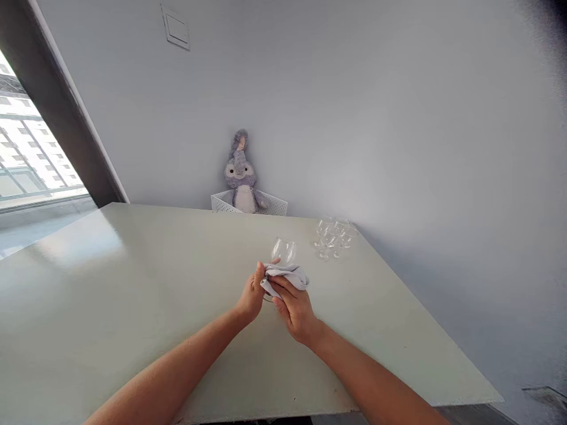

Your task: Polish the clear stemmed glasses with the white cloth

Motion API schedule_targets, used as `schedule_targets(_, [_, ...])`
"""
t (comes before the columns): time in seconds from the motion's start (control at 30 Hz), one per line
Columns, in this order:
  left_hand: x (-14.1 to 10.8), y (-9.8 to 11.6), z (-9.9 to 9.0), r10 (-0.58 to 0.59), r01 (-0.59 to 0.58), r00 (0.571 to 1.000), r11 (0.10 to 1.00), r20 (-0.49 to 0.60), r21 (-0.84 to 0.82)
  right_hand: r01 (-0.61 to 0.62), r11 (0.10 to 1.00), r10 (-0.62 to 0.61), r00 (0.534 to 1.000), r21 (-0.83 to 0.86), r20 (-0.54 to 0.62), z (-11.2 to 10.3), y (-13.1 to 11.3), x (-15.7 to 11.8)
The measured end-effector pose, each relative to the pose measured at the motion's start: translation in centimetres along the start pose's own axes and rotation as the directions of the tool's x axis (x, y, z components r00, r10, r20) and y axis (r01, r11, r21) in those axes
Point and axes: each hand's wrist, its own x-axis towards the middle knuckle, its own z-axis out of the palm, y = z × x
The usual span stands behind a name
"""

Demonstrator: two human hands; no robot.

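Observation:
A clear stemmed glass [284, 250] is in front of me, its bowl pointing away from me and part of its round foot showing below the hands. A pale grey cloth [290, 275] is bunched around its middle and hides the stem. My left hand [254, 292] closes on the glass from the left, thumb up, with some fingertips behind the cloth. On the right, my right hand [296, 307] presses the cloth against the glass with its fingers curled over it. Whether the foot touches the table I cannot tell.
Several clear stemmed glasses [328, 237] stand grouped at the far right of the pale table [168, 265]. Beyond the far edge, a grey plush rabbit [244, 198] sits in a white perforated basket [277, 205] against the wall. A window [33, 141] is at the left.

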Motion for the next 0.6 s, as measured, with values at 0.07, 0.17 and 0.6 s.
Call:
schedule_targets(0.07, [0.0,0.4,-0.3,0.055,-0.055,0.998,0.998,0.009,-0.012,-0.029,0.994,0.029,1.000,0.107,0.005,0.0,-0.4,0.2])
schedule_targets(0.17, [0.2,0.9,-0.6,0.078,-0.078,0.996,0.997,-0.033,0.007,-0.208,0.923,0.218,0.976,0.323,0.005,0.0,-0.2,0.1])
schedule_targets(0.6, [1.8,1.2,-1.9,-0.080,-0.041,0.963,0.902,-0.259,-0.430,-0.373,0.207,0.833,0.552,0.904,0.037,1.1,2.2,0.3])
